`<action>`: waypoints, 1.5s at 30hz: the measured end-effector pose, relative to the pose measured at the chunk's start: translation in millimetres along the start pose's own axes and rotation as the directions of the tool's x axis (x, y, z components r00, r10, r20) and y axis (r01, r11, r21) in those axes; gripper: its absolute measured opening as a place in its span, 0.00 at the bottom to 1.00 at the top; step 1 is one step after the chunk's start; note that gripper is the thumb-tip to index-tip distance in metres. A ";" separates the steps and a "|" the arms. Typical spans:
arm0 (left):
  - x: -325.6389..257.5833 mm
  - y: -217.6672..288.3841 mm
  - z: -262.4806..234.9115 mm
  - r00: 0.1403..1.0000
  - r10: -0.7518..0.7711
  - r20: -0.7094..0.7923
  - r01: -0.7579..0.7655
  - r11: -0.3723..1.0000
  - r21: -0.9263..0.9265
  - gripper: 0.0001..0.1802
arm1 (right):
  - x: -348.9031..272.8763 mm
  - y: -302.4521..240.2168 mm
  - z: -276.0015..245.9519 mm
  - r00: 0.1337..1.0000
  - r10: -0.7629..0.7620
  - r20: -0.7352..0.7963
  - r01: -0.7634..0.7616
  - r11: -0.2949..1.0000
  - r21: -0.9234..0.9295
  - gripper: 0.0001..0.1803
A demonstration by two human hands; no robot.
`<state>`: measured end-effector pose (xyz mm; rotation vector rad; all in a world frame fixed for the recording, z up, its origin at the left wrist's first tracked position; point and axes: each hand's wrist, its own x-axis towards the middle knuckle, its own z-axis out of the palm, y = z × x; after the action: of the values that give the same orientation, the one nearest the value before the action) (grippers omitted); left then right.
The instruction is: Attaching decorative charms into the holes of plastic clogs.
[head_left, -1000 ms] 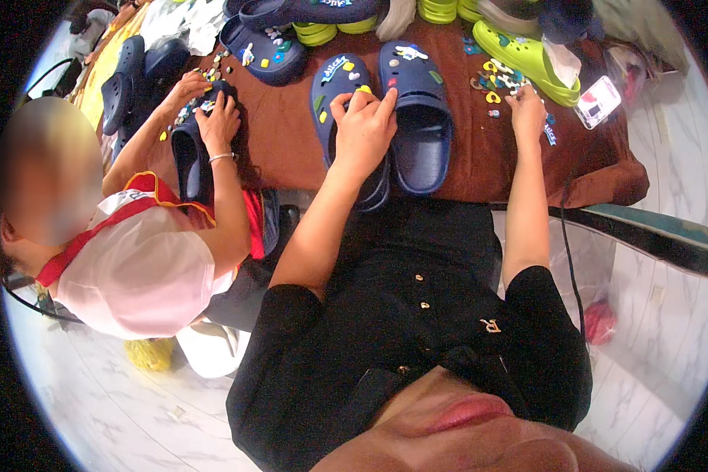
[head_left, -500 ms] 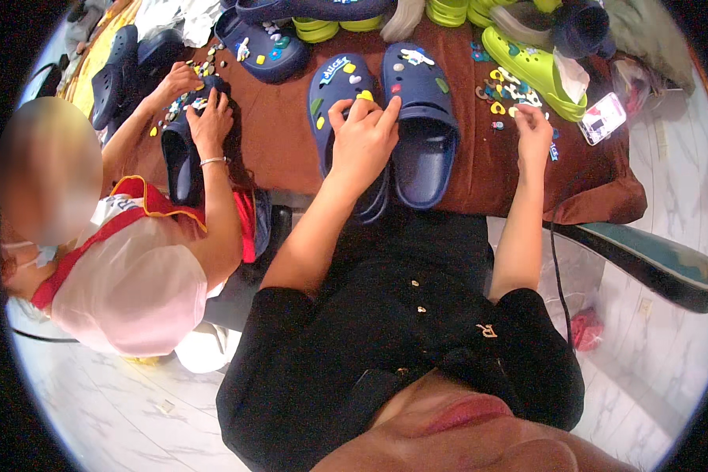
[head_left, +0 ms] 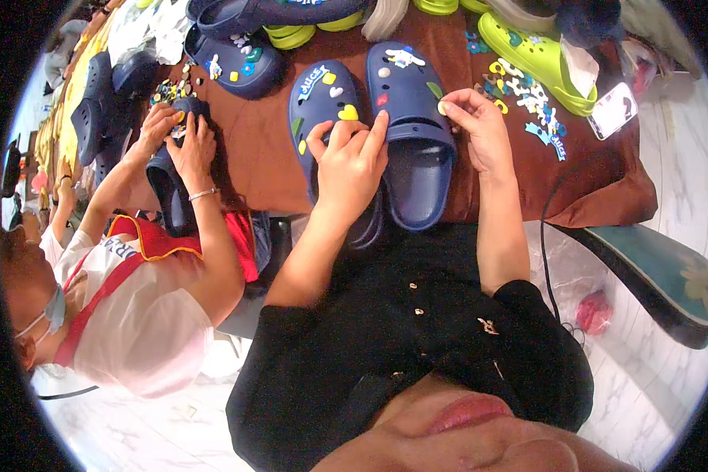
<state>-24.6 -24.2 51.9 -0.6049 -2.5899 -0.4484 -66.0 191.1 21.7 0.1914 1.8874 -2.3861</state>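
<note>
In front of me a pair of navy clogs lies toes away, the left clog (head_left: 322,94) and the right clog (head_left: 409,181), both dotted with colourful shoe charms. My left hand (head_left: 350,161) rests across them with fingers apart, near a yellow heart charm (head_left: 348,112); its index fingertip touches the right clog by a red charm (head_left: 381,100). The left thumb is hidden. Beside the right clog's outer edge, my right hand (head_left: 484,134) pinches a small pale yellow charm (head_left: 443,108) between thumb and index finger, close to a green charm (head_left: 434,90).
Loose charms (head_left: 527,94) lie in a pile to the right, by a lime clog (head_left: 535,63) and a phone (head_left: 612,110). At left, a co-worker's hands (head_left: 189,149) work on another dark clog (head_left: 169,185). More clogs (head_left: 236,67) line the back of the brown-covered table (head_left: 291,39).
My right hand has moved left from the loose charms to the right clog's edge, a pale yellow charm in its fingers. My left hand stays on the clogs. The whole view has shifted slightly.
</note>
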 end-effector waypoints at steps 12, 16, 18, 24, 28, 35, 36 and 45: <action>2.5 1.2 -6.3 0.998 0.039 0.053 -0.040 0.999 0.015 0.28 | 20.5 -2.9 -6.6 0.987 0.031 0.159 -0.001 0.982 -0.189 0.10; -1.8 -1.1 -4.0 0.998 0.047 0.035 -0.047 0.999 0.014 0.27 | 27.9 -9.3 -1.6 0.975 -0.015 0.223 0.119 0.878 -0.464 0.10; -2.7 -0.8 -3.3 0.998 0.055 0.028 -0.055 0.998 0.023 0.27 | 32.2 -10.5 1.8 0.969 0.002 0.249 0.128 0.854 -0.505 0.12; -0.4 0.4 -2.8 0.997 0.082 -0.003 -0.082 0.997 -0.004 0.25 | 39.4 3.6 9.8 0.951 -0.107 0.288 0.278 0.701 -0.657 0.13; -4.1 -3.8 1.8 0.995 0.077 -0.067 -0.078 0.997 -0.005 0.24 | 30.5 -0.3 7.5 0.973 -0.149 0.177 0.223 0.808 -0.546 0.14; -5.4 -2.4 4.1 0.986 0.105 -0.128 -0.106 0.994 -0.002 0.22 | 0.7 4.9 -3.6 0.949 -0.314 0.021 0.293 0.856 -0.426 0.11; -6.1 -2.1 3.9 0.985 0.108 -0.133 -0.109 0.994 0.003 0.22 | -0.8 6.1 -4.7 0.947 -0.321 0.023 0.300 0.855 -0.424 0.11; -7.6 -4.7 4.4 0.991 0.081 -0.104 -0.083 0.996 -0.023 0.21 | -13.6 -6.9 -1.5 0.704 -0.656 0.272 0.558 0.275 -0.783 0.09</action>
<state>-22.2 -29.0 43.6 -0.6769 -2.4551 -0.4760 -53.6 194.1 30.0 -0.6348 3.3674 -1.3298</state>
